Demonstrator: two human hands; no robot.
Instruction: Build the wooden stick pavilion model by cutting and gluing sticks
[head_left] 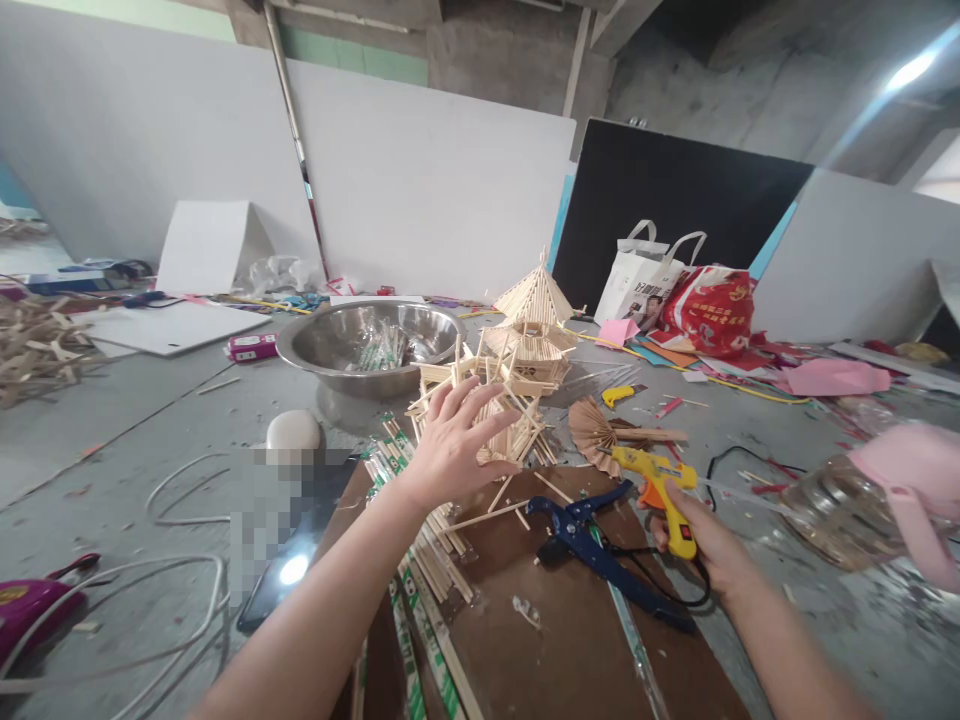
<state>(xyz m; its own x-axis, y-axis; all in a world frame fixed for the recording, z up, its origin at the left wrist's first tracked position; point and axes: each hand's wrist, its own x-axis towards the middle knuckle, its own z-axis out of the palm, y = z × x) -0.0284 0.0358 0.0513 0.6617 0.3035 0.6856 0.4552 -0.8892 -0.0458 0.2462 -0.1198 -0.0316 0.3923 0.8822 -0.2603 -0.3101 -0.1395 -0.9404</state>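
My left hand (454, 445) is stretched out with fingers spread over a bundle-like structure of wooden sticks (532, 440); whether the fingertips touch it I cannot tell. Behind it rises a small pavilion model (536, 310) with a pointed roof, made of the same sticks. My right hand (701, 530) is wrapped around a yellow hot glue gun (679, 520), its nozzle pointing left. Between my hands a blue hand cutter (592, 550) lies on a brown board (525, 650). Packs of disposable chopsticks (420, 570) in green-printed wrappers lie beneath my left forearm.
A steel basin (300, 350) holding wrapped chopsticks stands behind. At right are a folded brown paper fan (592, 430), a yellow box cutter (619, 396), a pink-lidded jug (832, 510) and a red bag (709, 310). A phone (262, 600) and white cables (217, 590) lie left.
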